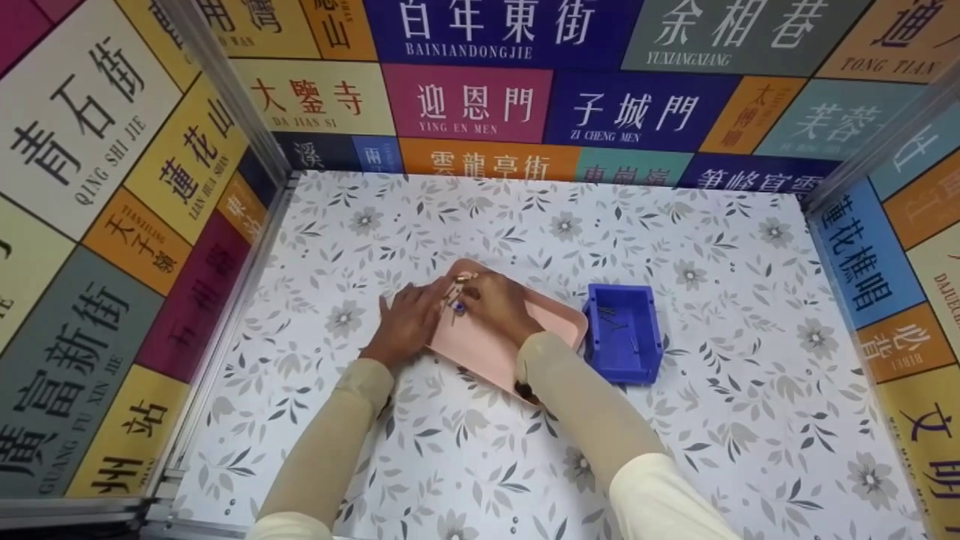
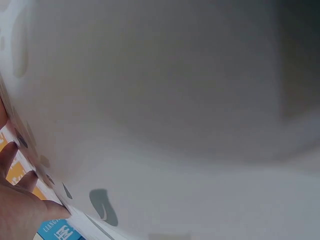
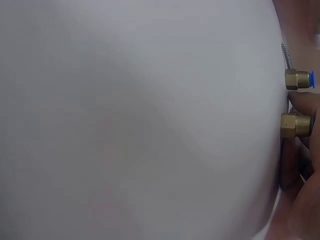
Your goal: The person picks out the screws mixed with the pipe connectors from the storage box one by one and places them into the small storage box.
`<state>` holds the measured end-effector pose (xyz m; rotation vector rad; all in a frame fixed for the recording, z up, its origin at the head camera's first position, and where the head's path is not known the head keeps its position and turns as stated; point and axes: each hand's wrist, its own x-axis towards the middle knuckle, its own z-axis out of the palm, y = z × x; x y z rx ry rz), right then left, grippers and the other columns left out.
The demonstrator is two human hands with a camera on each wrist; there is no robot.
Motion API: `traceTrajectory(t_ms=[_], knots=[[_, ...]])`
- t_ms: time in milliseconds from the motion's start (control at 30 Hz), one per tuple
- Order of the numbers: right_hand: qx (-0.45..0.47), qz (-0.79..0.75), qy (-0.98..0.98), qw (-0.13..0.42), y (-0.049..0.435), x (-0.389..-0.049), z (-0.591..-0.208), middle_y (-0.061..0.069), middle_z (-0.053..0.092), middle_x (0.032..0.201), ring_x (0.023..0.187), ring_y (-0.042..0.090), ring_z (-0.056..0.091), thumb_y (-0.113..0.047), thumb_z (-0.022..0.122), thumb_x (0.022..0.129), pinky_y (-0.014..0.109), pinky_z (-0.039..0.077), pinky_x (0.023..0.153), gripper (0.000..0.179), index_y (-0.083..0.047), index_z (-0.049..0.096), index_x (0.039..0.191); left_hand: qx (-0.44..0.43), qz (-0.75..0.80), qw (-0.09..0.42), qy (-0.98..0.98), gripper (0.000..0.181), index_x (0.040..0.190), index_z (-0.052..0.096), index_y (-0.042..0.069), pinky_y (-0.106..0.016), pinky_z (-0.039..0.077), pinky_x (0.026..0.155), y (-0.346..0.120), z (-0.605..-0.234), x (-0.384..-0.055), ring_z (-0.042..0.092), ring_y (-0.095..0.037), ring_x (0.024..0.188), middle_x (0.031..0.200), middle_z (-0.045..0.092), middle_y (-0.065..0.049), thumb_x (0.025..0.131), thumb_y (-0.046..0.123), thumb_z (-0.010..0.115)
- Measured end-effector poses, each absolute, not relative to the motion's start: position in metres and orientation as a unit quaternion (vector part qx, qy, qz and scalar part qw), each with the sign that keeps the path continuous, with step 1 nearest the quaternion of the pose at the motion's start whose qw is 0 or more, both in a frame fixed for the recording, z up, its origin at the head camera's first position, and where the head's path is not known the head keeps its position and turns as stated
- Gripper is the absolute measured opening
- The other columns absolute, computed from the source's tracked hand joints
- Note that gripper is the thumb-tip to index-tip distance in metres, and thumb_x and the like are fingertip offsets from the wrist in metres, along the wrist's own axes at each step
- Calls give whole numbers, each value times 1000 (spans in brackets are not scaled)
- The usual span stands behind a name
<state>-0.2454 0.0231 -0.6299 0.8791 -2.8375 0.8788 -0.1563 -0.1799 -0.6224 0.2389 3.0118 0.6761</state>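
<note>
A pink tray [image 1: 487, 349] lies tilted across the middle of the table. My left hand [image 1: 409, 319] rests at its left edge with fingers spread and fairly straight. Over the tray's far left part, my right hand [image 1: 491, 300] reaches down with bent fingers. In the right wrist view its fingers close around a brass fitting [image 3: 295, 125], whose far end is hidden by the hand. Just above it is another brass fitting [image 3: 298, 79] with a blue end, beside a threaded screw [image 3: 286, 55]. More small metal pieces [image 1: 452, 292] lie between the hands.
A blue bin [image 1: 626, 367] stands right of the tray, close to its right corner, with several dark screws [image 1: 611, 319] inside. The table is covered in a leaf-patterned sheet [image 1: 720, 300]. Panels with printed signs [image 1: 465, 105] rise behind and at both sides.
</note>
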Motion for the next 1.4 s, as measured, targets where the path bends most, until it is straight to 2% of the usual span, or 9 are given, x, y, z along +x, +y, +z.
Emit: traceTrajectory(t_ms=[100,233,567,833,1033,1267,1400], knots=[[283,291,-914,11,24,-246,-629,0,76,91,84,18,69,-21,79,90,37,57,75,5,-16,82,90,72,221,26,972,53,162,18,45,-81,11,113,-179,-621,-157,33,-38,150,155,47,-4,111,44,29],[289,284,-914,2,25,-246,-629,-1,76,90,83,17,69,-23,79,90,35,57,74,9,-16,81,85,65,223,36,972,53,162,16,47,-81,10,114,-178,-620,-157,32,-38,151,156,46,-3,111,45,28],[294,296,-908,-25,26,-245,-626,-1,75,91,85,17,68,-21,74,94,35,56,77,10,-16,79,86,66,230,38,970,53,162,17,47,-81,9,114,-179,-619,-156,31,-38,151,156,46,-3,111,43,29],[275,367,-887,-60,31,-244,-624,-3,70,82,73,10,61,-20,72,94,25,51,67,12,-14,75,83,72,230,36,970,53,163,17,45,-83,8,112,-179,-619,-155,31,-40,151,156,46,-4,111,41,29],[264,409,-870,-74,35,-244,-621,-4,70,78,68,6,58,-18,72,93,21,47,64,12,-14,73,82,73,231,38,969,53,162,16,46,-84,8,112,-179,-620,-156,31,-40,152,156,45,-3,111,40,28],[255,459,-847,-79,41,-243,-615,-2,70,70,48,8,58,-20,70,96,23,49,47,15,-14,73,84,69,235,43,968,53,162,16,47,-82,6,113,-178,-619,-156,29,-39,153,158,44,-1,111,42,29],[249,454,-853,-66,45,-244,-610,-1,71,73,53,4,59,-18,71,95,20,49,53,14,-11,75,83,67,235,46,969,53,162,16,46,-81,6,114,-178,-618,-155,28,-38,153,158,44,-1,111,42,29]])
